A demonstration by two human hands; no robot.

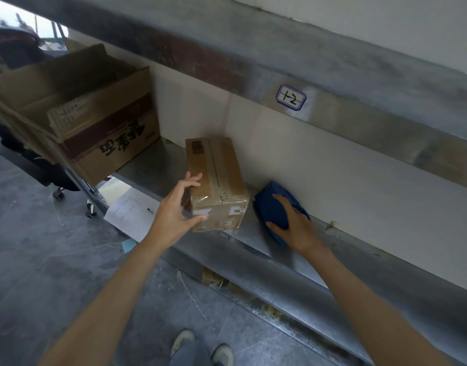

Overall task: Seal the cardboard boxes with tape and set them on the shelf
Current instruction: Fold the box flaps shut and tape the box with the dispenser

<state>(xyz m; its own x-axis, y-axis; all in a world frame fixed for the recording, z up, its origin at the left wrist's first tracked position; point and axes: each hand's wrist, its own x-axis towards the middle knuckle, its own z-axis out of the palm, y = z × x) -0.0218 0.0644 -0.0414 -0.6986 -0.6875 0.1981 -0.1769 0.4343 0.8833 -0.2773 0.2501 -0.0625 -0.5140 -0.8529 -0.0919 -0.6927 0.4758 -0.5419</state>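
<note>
Box: small box [216, 180], top seam taped, on the shelf [266, 247] at its front lip.
Left hand [177, 210]: grips its near-left corner.
Right hand [295, 223]: curled over the blue tape dispenser [272, 204], just beside.
Risk: an outward tug could tip it off (the lip is close).
Around: large open box [108, 143] crowds the left.

Prob. stockroom: metal shelf [150, 161] w/ numbered label [291, 97], taped carton [216, 180], big open carton [116, 146]

Blue-bordered label [291, 97] marked 12. White paper sheet [132, 215] lying on grey floor [42, 260]; small blue slip [129, 245] beside it. Castor wheel [58, 193] left.
</note>
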